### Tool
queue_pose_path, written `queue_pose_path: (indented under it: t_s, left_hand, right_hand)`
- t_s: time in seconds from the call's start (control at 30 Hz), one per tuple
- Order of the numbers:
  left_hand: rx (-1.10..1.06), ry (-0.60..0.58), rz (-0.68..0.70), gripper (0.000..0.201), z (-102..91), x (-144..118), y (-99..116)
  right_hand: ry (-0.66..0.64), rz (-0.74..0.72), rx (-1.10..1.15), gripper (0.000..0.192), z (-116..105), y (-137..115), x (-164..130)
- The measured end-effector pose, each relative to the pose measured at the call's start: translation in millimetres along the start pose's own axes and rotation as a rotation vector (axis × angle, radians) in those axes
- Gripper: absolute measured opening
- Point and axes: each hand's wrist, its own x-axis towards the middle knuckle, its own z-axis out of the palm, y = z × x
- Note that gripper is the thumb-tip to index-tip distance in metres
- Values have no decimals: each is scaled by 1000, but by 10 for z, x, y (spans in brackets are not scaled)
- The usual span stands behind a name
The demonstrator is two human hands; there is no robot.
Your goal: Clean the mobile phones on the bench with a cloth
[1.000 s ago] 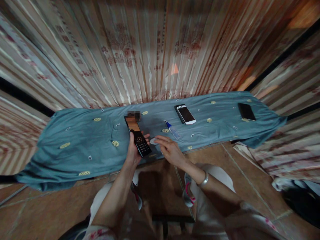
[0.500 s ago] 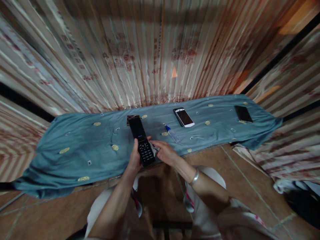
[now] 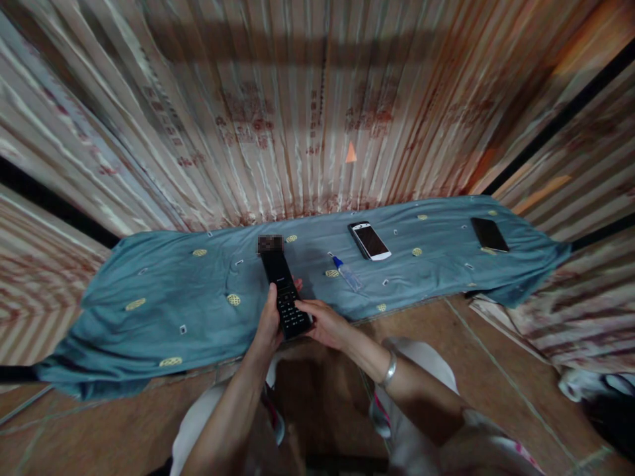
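Note:
An unfolded black flip phone [image 3: 276, 268] lies in my two hands, its dark screen half pointing away from me and its keypad half toward me. My left hand [image 3: 268, 322] is closed around its left side, thumb along the edge and fingertips showing past the right edge. On the right, my right hand [image 3: 327, 324] grips the lower keypad half, thumb over the keys and the other fingers mostly hidden beneath. Just beyond the phone's top is a blurred-out rectangular item [image 3: 269, 243]. A clear bottle with a blue tip [image 3: 348, 274] lies to the right.
A blue patterned cloth [image 3: 198, 297] covers the long narrow table. A white-fronted smartphone [image 3: 372, 242] rests toward the back, and a dark flat device [image 3: 490, 235] lies near the right end. Striped curtains [image 3: 297, 119] hang behind, with black poles [image 3: 560, 122] at the sides.
My right thumb has moved from beside the phone's right edge onto the keypad. A small greyish thing at my right fingers earlier is now out of sight. The view has shifted slightly.

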Motion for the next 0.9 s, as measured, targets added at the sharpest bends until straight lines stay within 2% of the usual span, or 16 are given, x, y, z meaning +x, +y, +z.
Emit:
queue_pose_path:
  t_s: [0.23, 0.43, 0.53, 0.63, 0.73, 0.9]
  left_hand:
    - [-75, -40, -16, 50, -67, 49, 85]
    - [-127, 19, 35, 44, -87, 71, 160]
    - [-112, -14, 45, 52, -62, 36, 170]
    - [-99, -33, 13, 61, -38, 11, 137]
    - [-66, -34, -28, 63, -9, 2, 78]
    - [32, 6, -103, 63, 70, -41, -12]
  right_hand:
    - [-125, 154, -22, 35, -16, 7, -124]
    - [-216, 248, -69, 41, -60, -111, -244]
    - [-152, 123, -87, 27, -115, -234, -260]
    - [36, -124, -127, 17, -189, -309, -209]
    - [189, -298, -218, 19, -266, -295, -103]
    - [215, -447, -465, 30, -324, -202, 41]
